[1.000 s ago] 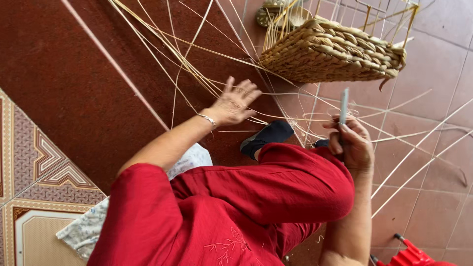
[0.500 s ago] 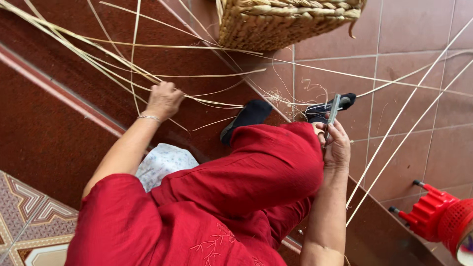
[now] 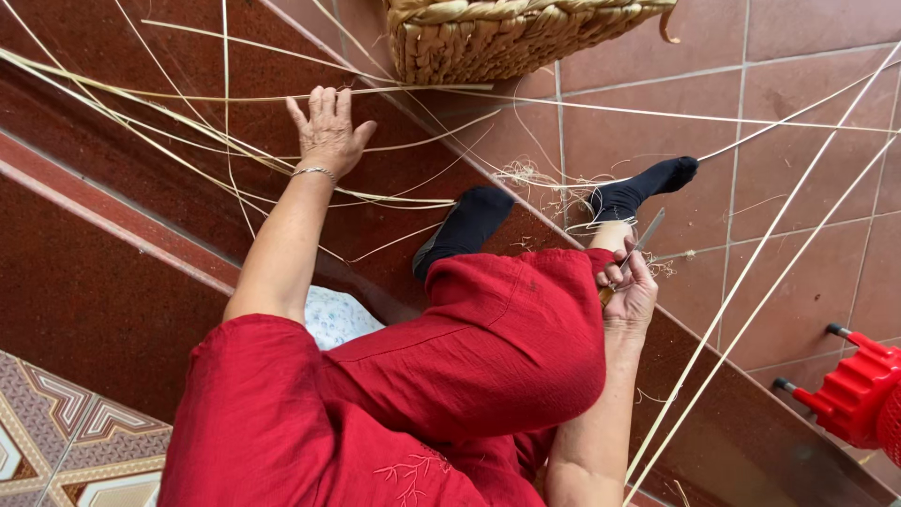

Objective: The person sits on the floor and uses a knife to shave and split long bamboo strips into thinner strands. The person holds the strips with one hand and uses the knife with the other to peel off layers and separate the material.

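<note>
We see dry, matt straw strips [image 3: 235, 141], a rough woven basket [image 3: 507, 38], a bare metal blade [image 3: 648, 235] and glossy red plastic [image 3: 854, 385].

Loose straw strands [image 3: 282, 160] crisscross the floor [image 3: 807, 188] ahead of my left hand [image 3: 327, 131], no clean gap there. Woven basket [image 3: 507, 38] blocks the top. My knee [image 3: 526, 329] sits between both hands. Right hand [image 3: 631, 291] has open tile beyond, red stool [image 3: 854, 385] near right edge.

basket [image 3: 507, 38]: top cut off | red stool [image 3: 859, 390]: right edge crops it | knife [image 3: 638, 249]: handle hidden in right hand [image 3: 631, 296]
</note>
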